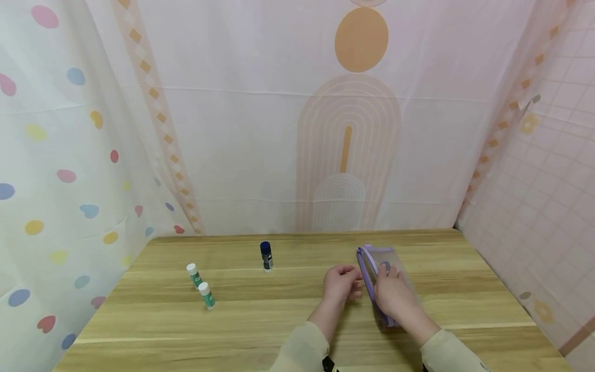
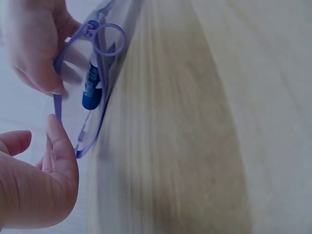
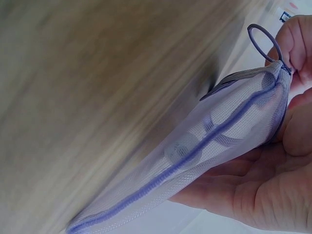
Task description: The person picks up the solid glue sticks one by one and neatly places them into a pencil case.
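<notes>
A purple-trimmed mesh zip pouch (image 1: 403, 266) lies on the right part of the table, its mouth parted. My right hand (image 1: 392, 293) is over it and grips the purple rim, thumb near the edge and fingers along the mesh. My left hand (image 1: 342, 284) is at the pouch's left side, fingers loosely bent, fingertips close to the rim; whether they touch it I cannot tell. Inside the pouch, the left wrist view shows a blue glue stick (image 2: 91, 87) with white lettering. Through the mesh, a pale round end (image 3: 183, 148) shows in the right wrist view.
Two green-and-white glue sticks (image 1: 194, 275) (image 1: 206, 296) stand close together at the table's left. A dark-blue-capped glue stick (image 1: 266, 256) stands farther back near the middle. Patterned curtains (image 1: 251, 129) enclose the wooden table (image 1: 260, 330) behind and at both sides.
</notes>
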`<state>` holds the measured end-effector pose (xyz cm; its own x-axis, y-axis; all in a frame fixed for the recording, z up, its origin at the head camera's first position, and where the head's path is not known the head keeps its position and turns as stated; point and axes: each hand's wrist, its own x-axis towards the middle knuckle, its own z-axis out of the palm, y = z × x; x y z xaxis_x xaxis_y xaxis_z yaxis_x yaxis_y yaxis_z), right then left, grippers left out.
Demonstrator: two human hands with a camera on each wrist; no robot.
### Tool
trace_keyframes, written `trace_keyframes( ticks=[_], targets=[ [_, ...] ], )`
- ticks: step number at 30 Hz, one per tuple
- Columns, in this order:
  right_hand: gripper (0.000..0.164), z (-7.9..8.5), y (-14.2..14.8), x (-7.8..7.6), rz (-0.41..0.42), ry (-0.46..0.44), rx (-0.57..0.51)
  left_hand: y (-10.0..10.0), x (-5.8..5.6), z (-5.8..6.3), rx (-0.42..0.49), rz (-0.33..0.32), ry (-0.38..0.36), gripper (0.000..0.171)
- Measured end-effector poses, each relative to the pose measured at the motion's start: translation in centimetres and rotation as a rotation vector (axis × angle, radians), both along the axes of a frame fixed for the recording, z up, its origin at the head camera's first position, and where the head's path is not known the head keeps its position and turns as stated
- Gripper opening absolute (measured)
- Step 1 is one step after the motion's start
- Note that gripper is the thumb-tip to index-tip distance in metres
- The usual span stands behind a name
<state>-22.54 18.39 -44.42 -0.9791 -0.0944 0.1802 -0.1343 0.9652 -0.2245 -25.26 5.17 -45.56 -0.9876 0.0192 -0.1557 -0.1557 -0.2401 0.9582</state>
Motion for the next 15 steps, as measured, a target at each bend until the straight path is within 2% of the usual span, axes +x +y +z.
trace_keyframes(
  ticks=[8, 15],
  targets=[
    [0.051, 0.0, 0.0, -0.1, 0.007, 0.022, -0.002, -0.7, 0.5, 0.5, 0.070, -0.028, -0.020, 0.024],
    [0.052, 0.1, 0.1, -0.1, 0.008, 0.000, -0.004, -1.5, 0.9, 1.3, 0.087, -0.003, -0.018, 0.026]
  ],
)
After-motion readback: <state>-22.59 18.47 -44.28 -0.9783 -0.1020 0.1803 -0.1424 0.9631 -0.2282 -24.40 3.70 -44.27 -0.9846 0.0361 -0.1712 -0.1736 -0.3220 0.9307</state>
